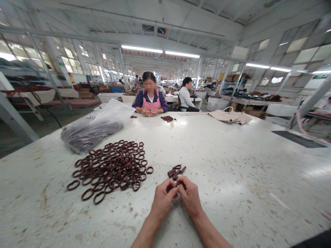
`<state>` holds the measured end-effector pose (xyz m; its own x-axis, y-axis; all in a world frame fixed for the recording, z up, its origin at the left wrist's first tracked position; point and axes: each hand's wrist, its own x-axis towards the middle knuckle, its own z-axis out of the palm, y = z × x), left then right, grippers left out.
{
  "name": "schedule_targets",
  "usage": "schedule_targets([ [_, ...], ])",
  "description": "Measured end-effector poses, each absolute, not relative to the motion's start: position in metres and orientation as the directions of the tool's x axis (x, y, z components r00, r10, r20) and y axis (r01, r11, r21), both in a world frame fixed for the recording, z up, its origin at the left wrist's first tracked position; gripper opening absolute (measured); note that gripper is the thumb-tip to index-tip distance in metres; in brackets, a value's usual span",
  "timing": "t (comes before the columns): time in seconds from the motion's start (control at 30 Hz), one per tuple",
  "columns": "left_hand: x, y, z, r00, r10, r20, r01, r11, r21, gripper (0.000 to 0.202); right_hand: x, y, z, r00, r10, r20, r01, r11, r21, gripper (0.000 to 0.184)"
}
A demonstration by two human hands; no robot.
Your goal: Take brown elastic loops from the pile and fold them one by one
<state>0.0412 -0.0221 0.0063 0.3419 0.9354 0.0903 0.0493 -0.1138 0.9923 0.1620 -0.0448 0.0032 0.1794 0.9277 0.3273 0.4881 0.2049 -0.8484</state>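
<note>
On a wide white worktable [232, 165], scratched and stained, the left hand [163, 199] and the right hand [190, 198] are brought together near the front edge, with the fingertips touching each other. Between the fingertips a small dark brown loop [178, 185] is pinched by both hands; only a little part of it is seen, the rest is hidden by the fingers. Both hands are therefore closed on this one piece.

Just behind the hands, a small group of folded brown pieces [176, 171] is laid on the table, close to the hands but apart from them. To the left, a large spread pile of dark brown rings [113, 167] is lying flat, many overlapping, and some single rings are scattered at its front edge. Further left and behind this pile, a clear plastic bag [95, 125] filled with dark material is resting on its side.

At the far side of the table, a co-worker in a red checked apron [151, 101] is seated, with both hands held together on the tabletop. A small heap of brown rings [168, 119] is placed near to this person. To the right of it, a beige cloth bag [230, 116] is lying flat on the table. Behind, another person in a white top [185, 98] is seated at a different table.
</note>
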Motion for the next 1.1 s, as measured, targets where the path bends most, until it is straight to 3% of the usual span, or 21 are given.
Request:
schedule_targets([
  [0.23,0.043,-0.022,0.004,0.130,0.930,0.345,0.511,-0.361,0.780,0.008,0.153,-0.046,0.002,0.172,0.942,0.288,0.460,0.181,-0.869,0.010],
  [0.4,0.043,-0.023,0.000,0.158,0.929,0.333,0.619,-0.356,0.699,0.020,0.147,-0.047,0.001,0.198,0.954,0.223,0.413,0.125,-0.902,0.008],
  [0.53,0.040,-0.021,0.001,0.164,0.937,0.309,0.597,-0.343,0.725,0.018,0.150,-0.045,0.001,0.217,0.954,0.205,0.350,0.120,-0.929,0.014],
  [0.67,0.024,-0.006,0.002,0.058,0.982,0.180,0.373,-0.189,0.909,0.013,0.160,-0.043,0.001,0.251,0.953,0.170,0.287,0.094,-0.953,0.024],
  [0.73,0.010,0.004,0.002,-0.074,0.996,0.041,0.060,-0.037,0.998,0.013,0.164,-0.043,0.000,0.276,0.947,0.162,0.279,0.082,-0.957,0.025],
  [0.77,0.002,0.009,0.002,-0.131,0.990,-0.045,-0.151,0.025,0.988,0.014,0.165,-0.042,-0.001,0.284,0.945,0.164,0.283,0.081,-0.956,0.024],
  [0.83,-0.013,0.016,0.004,-0.193,0.958,-0.212,-0.541,0.076,0.838,0.011,0.166,-0.041,-0.002,0.285,0.943,0.173,0.294,0.086,-0.952,0.022],
  [0.9,-0.023,0.020,0.008,-0.198,0.938,-0.283,-0.749,0.041,0.661,0.009,0.168,-0.039,-0.004,0.294,0.938,0.182,0.302,0.089,-0.949,0.020],
  [0.97,-0.028,0.020,0.011,-0.208,0.944,-0.256,-0.813,-0.021,0.581,0.008,0.172,-0.037,-0.005,0.327,0.926,0.190,0.301,0.089,-0.950,0.018],
  [1.1,-0.023,0.017,0.017,-0.206,0.964,-0.167,-0.834,-0.084,0.545,0.009,0.186,-0.032,-0.011,0.450,0.878,0.161,0.258,0.045,-0.965,0.018],
])
